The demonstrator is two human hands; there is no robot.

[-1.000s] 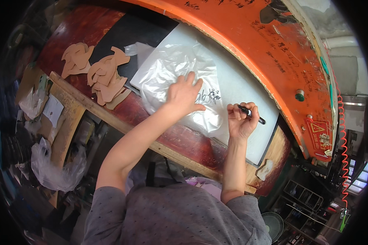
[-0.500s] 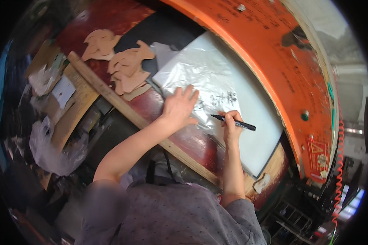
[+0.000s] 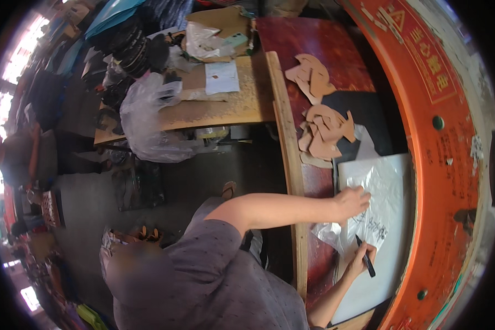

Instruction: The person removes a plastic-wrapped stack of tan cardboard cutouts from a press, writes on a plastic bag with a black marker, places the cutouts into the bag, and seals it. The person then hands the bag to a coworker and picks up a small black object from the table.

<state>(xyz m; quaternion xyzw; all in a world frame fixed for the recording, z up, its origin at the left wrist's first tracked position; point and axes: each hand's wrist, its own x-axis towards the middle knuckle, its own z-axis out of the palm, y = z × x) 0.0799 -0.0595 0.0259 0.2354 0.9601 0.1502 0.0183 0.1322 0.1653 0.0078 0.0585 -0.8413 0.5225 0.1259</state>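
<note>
My left hand (image 3: 351,204) rests on a thin, crinkled clear plastic bag (image 3: 375,184), fingers bent and slightly apart, pressing it down. The bag lies over a white board (image 3: 393,264) and bears black handwriting. My right hand (image 3: 362,259) grips a black marker (image 3: 370,268), its tip pointing at the plastic beside the writing. Farther along the bench, beyond my left hand, lie two loose piles of tan, curved cut pieces, one nearer pile (image 3: 325,129) and one farther pile (image 3: 311,77).
An orange machine beam (image 3: 423,159) curves along the right. A wooden rail (image 3: 287,143) edges the red bench top (image 3: 319,190). Left of it, a wooden table (image 3: 247,110) carries a white paper (image 3: 222,77), cardboard and plastic bags. Another person (image 3: 30,157) stands at the far left.
The view has swung left, bringing the side table, floor and another person into sight. My left hand's fingers look more bent; my right hand still holds the marker near the writing.
</note>
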